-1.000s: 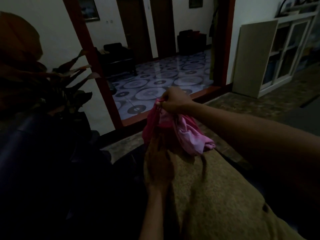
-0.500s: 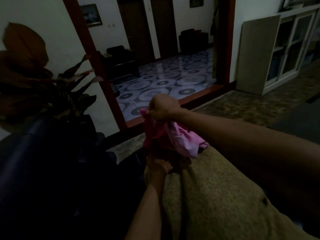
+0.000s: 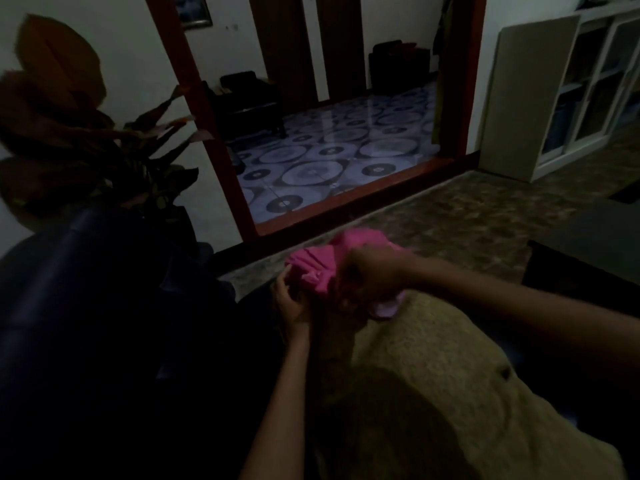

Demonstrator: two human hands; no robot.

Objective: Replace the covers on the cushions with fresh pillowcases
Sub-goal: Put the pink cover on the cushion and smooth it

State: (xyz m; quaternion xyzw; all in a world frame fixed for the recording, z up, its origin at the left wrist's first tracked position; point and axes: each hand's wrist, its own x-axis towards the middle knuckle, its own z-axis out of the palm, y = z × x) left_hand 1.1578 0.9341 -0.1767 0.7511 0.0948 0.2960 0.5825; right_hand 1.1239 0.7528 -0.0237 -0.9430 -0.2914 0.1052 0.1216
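A: I can't see the right hand (image 3: 372,278) clearly; it's blurred, its grip on the cloth (image 3: 317,268) unclear.
B: The cushion (image 3: 450,393) runs off my bottom edge, and the left fingers (image 3: 282,284) are half in shadow.

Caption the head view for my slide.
Both hands bunch a pink pillowcase at the tan cushion end.

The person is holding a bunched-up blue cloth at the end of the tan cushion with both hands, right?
Not quite: the cloth is pink, not blue. The head view shows it bunched up at the far end of the tan cushion, with the right hand gripping it from above and the left hand holding it from below.
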